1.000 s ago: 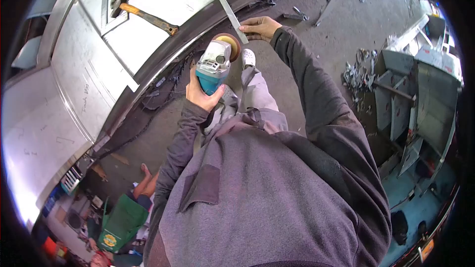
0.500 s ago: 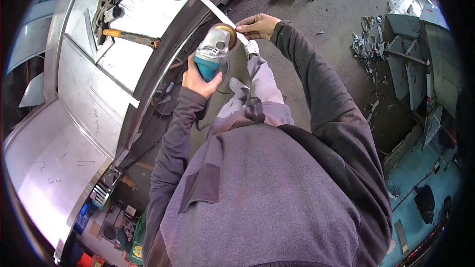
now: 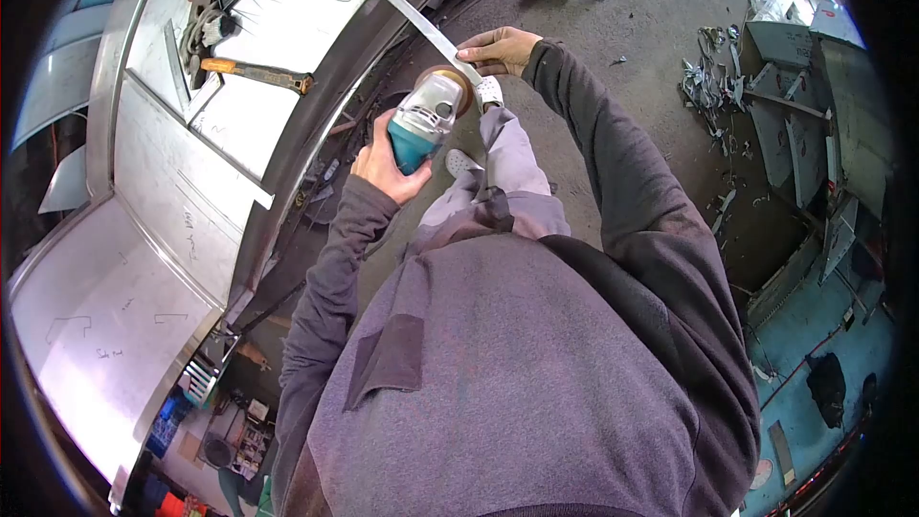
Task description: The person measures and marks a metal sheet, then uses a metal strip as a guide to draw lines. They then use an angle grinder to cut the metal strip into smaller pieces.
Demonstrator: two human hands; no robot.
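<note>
My left hand is wrapped round the teal body of an angle grinder. The grinder's round brownish disc faces up and right, close to the end of a long thin metal strip. Between the thumb and fingers of my right hand the strip's near end is pinched. From there the strip runs up and left over the edge of the metal worktable.
On the worktable lie a hammer, a glove and a metal square. Metal offcuts are heaped on the floor at right, beside sheet-metal panels. My shoes stand below the hands.
The grinder has shifted slightly right and toward my body, so its disc covers less of the strip. My right hand has stayed nearly still on the strip.
</note>
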